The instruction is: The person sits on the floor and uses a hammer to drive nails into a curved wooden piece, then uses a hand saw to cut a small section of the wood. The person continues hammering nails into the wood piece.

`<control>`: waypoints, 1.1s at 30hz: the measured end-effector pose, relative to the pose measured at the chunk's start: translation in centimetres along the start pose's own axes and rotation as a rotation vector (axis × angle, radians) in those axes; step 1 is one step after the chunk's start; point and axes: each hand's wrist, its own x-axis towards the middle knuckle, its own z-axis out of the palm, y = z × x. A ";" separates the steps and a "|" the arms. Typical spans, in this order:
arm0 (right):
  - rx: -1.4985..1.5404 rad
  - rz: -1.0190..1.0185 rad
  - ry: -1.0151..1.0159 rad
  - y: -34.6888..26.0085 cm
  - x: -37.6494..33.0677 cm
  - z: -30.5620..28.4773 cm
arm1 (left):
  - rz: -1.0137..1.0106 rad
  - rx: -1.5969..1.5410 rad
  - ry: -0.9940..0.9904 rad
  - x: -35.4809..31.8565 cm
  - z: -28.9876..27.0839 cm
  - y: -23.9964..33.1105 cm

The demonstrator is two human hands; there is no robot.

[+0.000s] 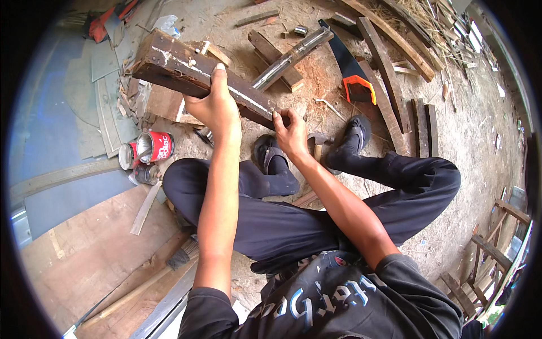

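Observation:
A dark brown wooden beam (186, 72) is held up at a slant above the ground, its thicker end to the far left. A white, glue-like line runs along its upper face, with a small white blob near the far end. My left hand (217, 107) grips the beam around its middle, thumb on top and fingers mostly hidden beneath. At the nearer, right end, my right hand (292, 131) is closed, thumb and curled fingers pressed at the beam's edge. Under and behind the beam lie a wooden block (165, 103) and a metal-faced bar (293, 58) across another timber.
A handsaw (359, 90) with an orange-and-black handle lies ahead, beside several long timbers (384, 73). Red-and-white cans (155, 146) stand at my left near a wooden board (107, 237). A hammer (319, 144) rests between my feet. Wood scraps and straw litter the dirt floor.

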 end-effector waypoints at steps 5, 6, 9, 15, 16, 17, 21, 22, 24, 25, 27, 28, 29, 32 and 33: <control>-0.057 -0.241 -0.020 2.1 1.4 -0.4 | -0.006 -0.048 -0.012 0.6 -0.2 -0.5; -0.085 -0.352 -0.030 2.9 1.7 -0.8 | -0.007 -0.059 -0.010 0.8 -0.3 -0.5; -0.264 -0.197 -0.135 5.0 2.0 -2.1 | -0.025 -0.075 -0.009 1.5 -1.2 -0.4; -0.014 -0.350 -0.125 3.5 2.3 -2.1 | -0.025 -0.198 -0.196 2.8 -1.8 -2.0; -0.014 -0.257 -0.124 2.7 2.6 -2.2 | -0.032 -0.209 -0.235 3.0 -2.0 -2.2; 0.026 -0.308 -0.142 2.0 2.9 -2.3 | -0.019 -0.215 -0.284 3.2 -2.1 -2.3; -0.079 -0.397 -0.313 0.1 4.5 -3.8 | -0.078 -0.214 -0.355 4.1 -2.6 -2.8; -0.086 -0.395 -0.356 -0.1 4.8 -4.2 | -0.068 -0.208 -0.367 4.2 -2.6 -2.9; -0.070 -0.515 -0.362 -0.3 5.2 -4.6 | -0.058 -0.236 -0.392 4.4 -2.6 -2.9; -0.083 -0.554 -0.373 -0.4 5.3 -4.7 | -0.052 -0.230 -0.401 4.4 -2.6 -2.9; -0.148 -0.575 -0.394 -0.3 5.7 -4.6 | -0.064 -0.248 -0.419 4.4 -2.6 -2.9; -0.193 -0.580 -0.401 -0.2 6.1 -4.5 | -0.061 -0.253 -0.429 4.4 -2.6 -2.9; -0.185 -0.614 -0.432 -0.1 6.4 -4.4 | -0.064 -0.263 -0.435 4.3 -2.6 -2.9; -0.208 -0.669 -0.543 1.0 7.6 -4.7 | -0.069 -0.294 -0.443 4.2 -2.7 -2.7; -0.228 -0.676 -0.599 1.5 8.0 -5.0 | -0.076 -0.306 -0.440 4.3 -2.8 -2.6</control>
